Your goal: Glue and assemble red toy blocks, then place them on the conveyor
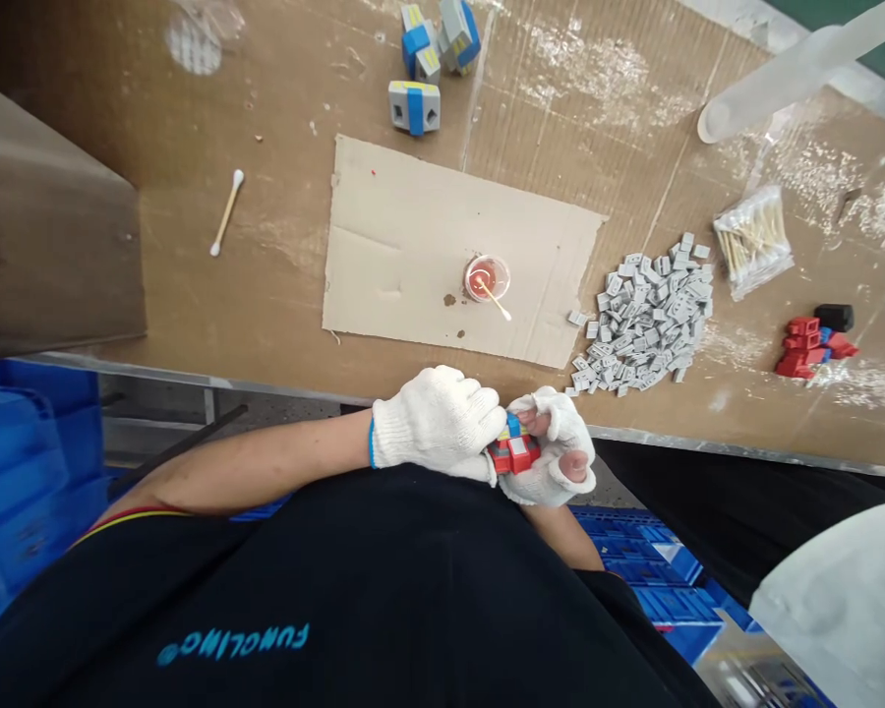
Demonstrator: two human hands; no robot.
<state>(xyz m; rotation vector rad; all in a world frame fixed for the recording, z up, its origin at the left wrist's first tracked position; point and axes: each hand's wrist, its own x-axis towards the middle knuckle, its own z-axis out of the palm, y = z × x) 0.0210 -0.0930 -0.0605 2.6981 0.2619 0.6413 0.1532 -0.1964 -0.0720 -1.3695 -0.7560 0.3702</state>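
Close to my body, just off the table's front edge, both hands meet around a small red, blue and yellow plastic toy part (pixel 514 450). My left hand (pixel 439 423), in a white knitted glove, is closed on its left side. My right hand (pixel 557 452), in a white glove with bare fingertips, grips the part from the right. Fingers partly hide it. On a cardboard sheet (pixel 398 236) beyond my hands stands a small clear cup (pixel 476 286) of reddish liquid, with a cotton swab (pixel 496 301) leaning in it.
To the right lies a pile of small grey parts (pixel 649 315), then a bag of cotton swabs (pixel 753 241) and red toy parts (pixel 803 349). Several grey-and-blue blocks (pixel 415 108) sit at the back. A loose swab (pixel 226 213) and a cardboard box (pixel 51 226) are left.
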